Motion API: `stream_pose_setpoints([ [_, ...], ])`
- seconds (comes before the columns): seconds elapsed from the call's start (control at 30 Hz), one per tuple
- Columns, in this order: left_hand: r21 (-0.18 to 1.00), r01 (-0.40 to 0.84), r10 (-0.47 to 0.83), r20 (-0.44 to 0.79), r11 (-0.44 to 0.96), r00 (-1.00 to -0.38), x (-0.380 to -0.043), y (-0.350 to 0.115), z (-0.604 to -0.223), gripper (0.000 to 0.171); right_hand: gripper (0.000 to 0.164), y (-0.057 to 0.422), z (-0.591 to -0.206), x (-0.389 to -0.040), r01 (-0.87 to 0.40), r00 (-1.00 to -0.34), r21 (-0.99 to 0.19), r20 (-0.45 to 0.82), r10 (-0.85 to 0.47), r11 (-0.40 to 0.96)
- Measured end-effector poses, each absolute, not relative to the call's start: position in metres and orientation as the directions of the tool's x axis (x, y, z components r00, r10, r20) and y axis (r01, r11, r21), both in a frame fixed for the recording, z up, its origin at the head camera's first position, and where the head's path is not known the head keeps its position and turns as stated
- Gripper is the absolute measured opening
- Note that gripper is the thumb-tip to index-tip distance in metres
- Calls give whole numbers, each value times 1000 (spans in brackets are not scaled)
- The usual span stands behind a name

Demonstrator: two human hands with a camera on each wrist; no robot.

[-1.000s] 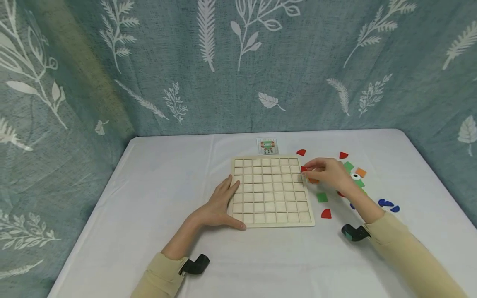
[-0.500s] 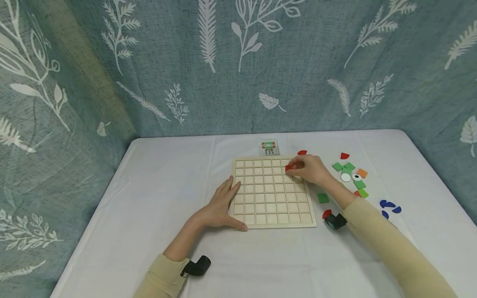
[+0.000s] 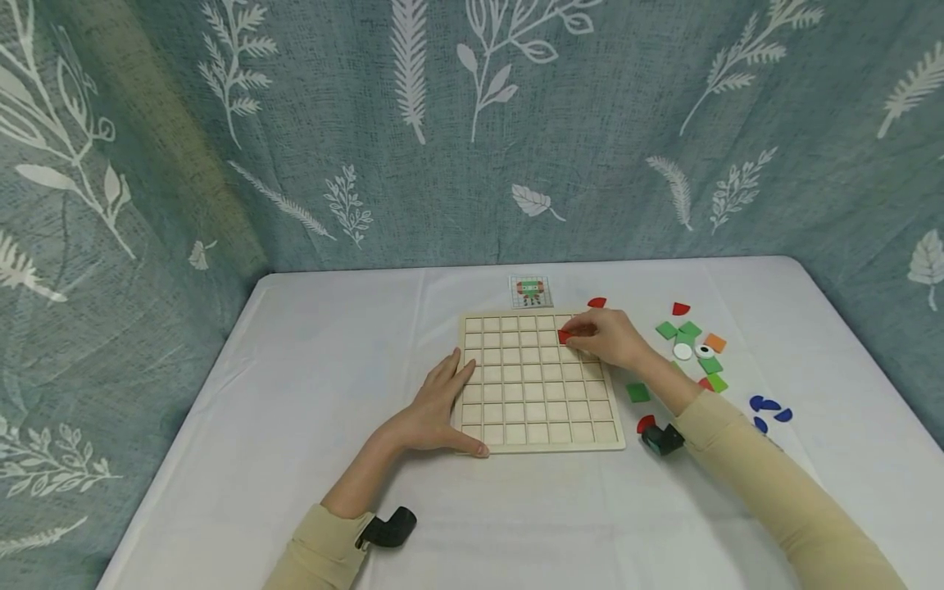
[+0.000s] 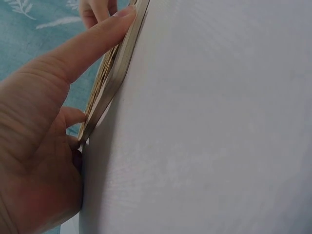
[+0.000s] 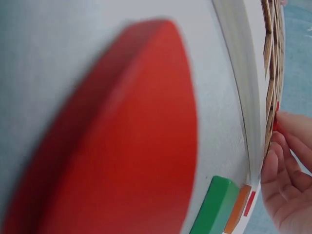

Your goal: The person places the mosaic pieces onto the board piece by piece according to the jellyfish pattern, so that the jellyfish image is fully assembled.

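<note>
A pale wooden board (image 3: 560, 448) with a grid of square cells lies mid-table. My left hand (image 3: 431, 410) rests along its left side, fingers stretched over the edge and thumb on the near edge; the left wrist view shows the thumb (image 4: 97, 44) extended along the rim. My right hand (image 3: 610, 338) pinches a small red tile (image 3: 564, 337) between thumb and fingertips, over the cells at the board's far right part. The fingers partly cover the tile. In the right wrist view only a thin red sliver of the tile (image 5: 275, 122) shows at the fingertips.
Right of the board lie loose pieces: a green square (image 3: 638, 392), a red quarter-round (image 3: 645, 424), several blue pieces (image 3: 769, 405), an orange square (image 3: 714, 342) and white discs (image 3: 683, 351). A picture card (image 3: 530, 291) sits behind the board. A patterned cloth (image 3: 442, 205) hangs beyond.
My right hand has carried the red tile leftward from beside the board's right edge to over its far right cells. My left hand has stayed in place.
</note>
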State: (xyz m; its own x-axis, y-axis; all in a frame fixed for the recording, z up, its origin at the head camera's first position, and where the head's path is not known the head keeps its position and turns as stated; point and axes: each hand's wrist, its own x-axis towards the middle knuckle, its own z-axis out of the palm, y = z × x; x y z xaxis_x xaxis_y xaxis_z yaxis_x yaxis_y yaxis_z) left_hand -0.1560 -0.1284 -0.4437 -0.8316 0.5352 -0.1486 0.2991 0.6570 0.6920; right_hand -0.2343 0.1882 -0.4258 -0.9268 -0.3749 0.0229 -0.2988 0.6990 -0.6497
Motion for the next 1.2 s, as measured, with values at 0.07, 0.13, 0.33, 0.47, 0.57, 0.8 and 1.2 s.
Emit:
stream_pose_setpoints([
  [0.07,691,301,536,-149,658,-831,-156,-128,-444,129,24,188,-425,-234,-299,-927,-647,23,-373,702],
  [0.13,691,300,535,-149,657,-831,-156,-128,-443,129,24,188,-425,-233,-301,-927,-646,27,-374,701],
  [0.33,694,296,533,-148,656,-833,-156,-128,-443,130,25,190,-423,-229,-280,-936,-649,21,-351,707],
  [0.47,693,295,534,-153,658,-832,-156,-127,-444,131,27,198,-422,-224,-244,-948,-643,1,-318,726],
  [0.57,690,289,529,-160,664,-833,-157,-127,-444,132,26,210,-420,-221,-213,-959,-643,-6,-282,736],
  [0.8,690,275,523,-176,670,-834,-155,-129,-443,133,25,251,-417,-207,-155,-983,-621,18,-183,768],
  [1.2,688,290,532,-164,665,-830,-151,-132,-441,133,27,306,-416,-176,-1,-1000,-614,-14,-12,790],
])
